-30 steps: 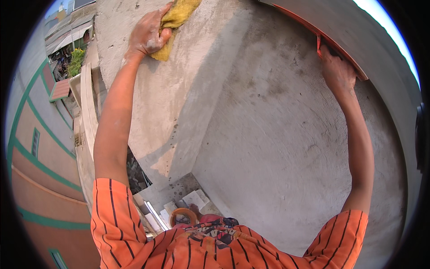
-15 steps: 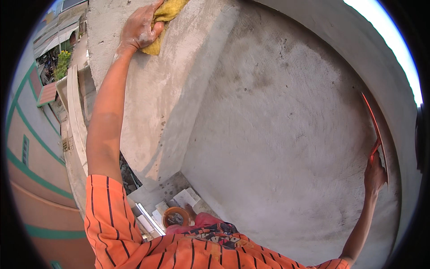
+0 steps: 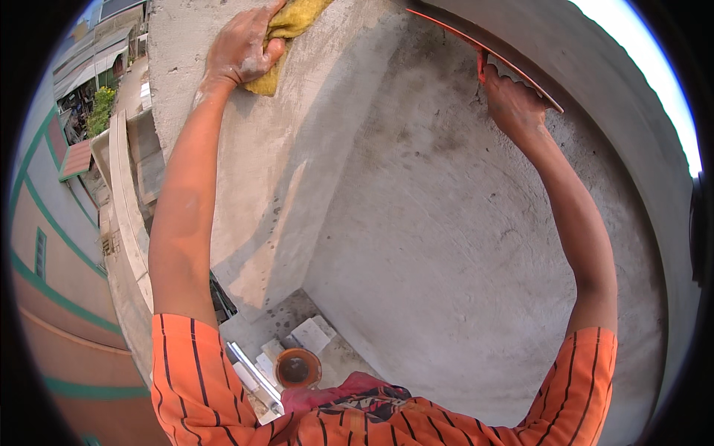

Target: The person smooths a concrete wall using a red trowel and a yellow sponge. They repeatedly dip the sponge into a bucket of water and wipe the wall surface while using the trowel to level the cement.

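Note:
My left hand (image 3: 244,46) is closed round a yellow sponge or wadded cloth (image 3: 296,21) at the top left, against the pale edge face of the plastered wall. Up at the top right, my right hand (image 3: 513,104) grips the handle of a long, thin red-orange plastering float (image 3: 468,41). The float is seen nearly edge-on, lying along the curved-looking upper border of the grey plastered wall (image 3: 446,223). Whether its whole face touches the plaster cannot be made out. Damp dark patches show on the plaster below the float.
An orange bucket (image 3: 297,367) stands below among white blocks (image 3: 311,336) and pale metal-looking bars (image 3: 253,375). To the left, past the wall's edge, a drop leads to a lower ledge (image 3: 126,201) and a neighbouring building (image 3: 67,260) with green trim.
My right hand has swept the float from the far right side up and left along the wall's upper border. My left hand keeps its hold on the yellow cloth, shifting slightly right.

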The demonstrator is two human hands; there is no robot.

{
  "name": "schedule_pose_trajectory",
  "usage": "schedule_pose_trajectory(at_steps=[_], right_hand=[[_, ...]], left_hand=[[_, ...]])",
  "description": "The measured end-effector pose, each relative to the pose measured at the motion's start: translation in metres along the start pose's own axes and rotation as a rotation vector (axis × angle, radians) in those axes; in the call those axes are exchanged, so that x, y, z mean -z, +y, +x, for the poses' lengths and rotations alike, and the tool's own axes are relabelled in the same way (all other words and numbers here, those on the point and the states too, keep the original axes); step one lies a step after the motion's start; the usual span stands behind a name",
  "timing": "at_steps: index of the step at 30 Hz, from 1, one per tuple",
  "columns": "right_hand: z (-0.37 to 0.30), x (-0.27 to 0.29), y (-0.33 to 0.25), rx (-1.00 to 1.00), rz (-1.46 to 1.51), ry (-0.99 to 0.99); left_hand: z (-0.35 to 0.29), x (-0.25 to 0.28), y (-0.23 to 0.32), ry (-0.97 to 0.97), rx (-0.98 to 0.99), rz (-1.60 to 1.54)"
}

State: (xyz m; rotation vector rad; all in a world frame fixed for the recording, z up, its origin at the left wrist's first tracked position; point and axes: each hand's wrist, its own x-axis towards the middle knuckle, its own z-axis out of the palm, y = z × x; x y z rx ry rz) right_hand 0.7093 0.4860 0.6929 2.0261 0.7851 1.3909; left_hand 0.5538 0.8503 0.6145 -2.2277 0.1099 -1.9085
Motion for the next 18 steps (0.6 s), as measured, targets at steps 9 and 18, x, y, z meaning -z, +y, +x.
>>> schedule_pose_trajectory(at_steps=[9, 18], right_hand=[[-0.035, 0.003, 0.069, -0.002, -0.039, 0.12], [-0.194, 0.036, 0.187, -0.161, -0.087, -0.126]], left_hand=[[-0.004, -0.004, -0.006, -0.036, -0.003, 0.015], [-0.011, -0.005, -0.031, 0.008, -0.021, 0.045]])
